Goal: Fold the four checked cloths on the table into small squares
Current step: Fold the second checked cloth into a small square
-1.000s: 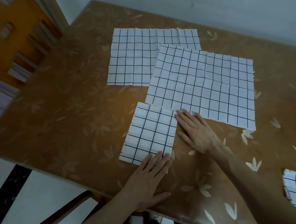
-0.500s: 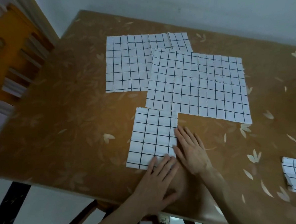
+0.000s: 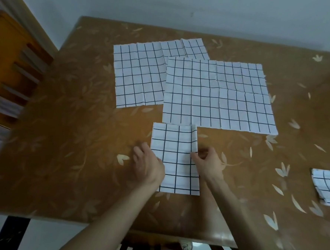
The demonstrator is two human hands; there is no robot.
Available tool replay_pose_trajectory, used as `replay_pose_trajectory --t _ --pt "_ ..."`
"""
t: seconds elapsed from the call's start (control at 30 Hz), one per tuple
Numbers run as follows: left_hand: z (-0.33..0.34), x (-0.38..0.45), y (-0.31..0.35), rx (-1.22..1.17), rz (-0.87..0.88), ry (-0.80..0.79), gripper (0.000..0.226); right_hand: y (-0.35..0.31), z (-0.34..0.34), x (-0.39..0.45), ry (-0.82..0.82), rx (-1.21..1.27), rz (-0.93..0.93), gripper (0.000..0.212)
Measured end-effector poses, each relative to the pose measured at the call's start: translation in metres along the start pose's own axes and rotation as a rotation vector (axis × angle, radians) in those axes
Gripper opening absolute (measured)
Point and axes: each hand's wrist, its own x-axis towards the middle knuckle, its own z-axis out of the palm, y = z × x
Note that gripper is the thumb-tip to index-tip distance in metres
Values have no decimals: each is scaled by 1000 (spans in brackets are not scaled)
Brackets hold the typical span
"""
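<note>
A brown table [image 3: 78,139] printed with pale leaves fills most of the frame, and four white cloths with a dark grid lie on it. Low in the centre sits the folded cloth [image 3: 175,158], a tall rectangle flat on the tabletop. The left hand [image 3: 148,164] rests at its left edge, about halfway down, fingers curled and partly over the fabric; whether they actually pinch the edge cannot be told, since the fingertips are blurred and turned away. The right hand [image 3: 209,163] meets the cloth's right edge at about the same height, thumb and fingers closed together on the fabric in a pinch. Both forearms come up from the bottom of the frame.

Just above the folded cloth, with its near edge touching or almost touching it, lies the large open cloth [image 3: 220,95], spread flat in the centre and right of the frame, creased by old fold lines. It overlaps the right part of a second open cloth [image 3: 140,75], which lies in the upper centre-left. At the right edge of the frame, well apart from the others, a small folded cloth [image 3: 326,187] is cut off by the border. An orange wooden piece of furniture [image 3: 13,61] stands at upper left.
</note>
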Motion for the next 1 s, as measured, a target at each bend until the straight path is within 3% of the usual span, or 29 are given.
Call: replay_pose_trajectory --t 0.13,0.27,0.5,0.63,0.83,1.0 --pt "-2 3 -3 -27 12 -27 51 -7 1 -4 -72 148 -30 13" --pt "-6 4 -9 -124 18 -57 56 -16 -6 -14 -134 307 -57 10" --pt "-25 4 -9 -398 -101 -131 41 -35 -24 -29 -208 588 4 11" --pt "-34 1 -3 -557 -172 -236 31 -40 -35 -30 -331 755 130 25" --pt "-38 -1 3 -844 -110 -431 48 -34 -50 -28 -475 851 208 51" --pt "-30 3 2 -848 -66 -513 39 -32 -59 -31 -503 794 174 51"
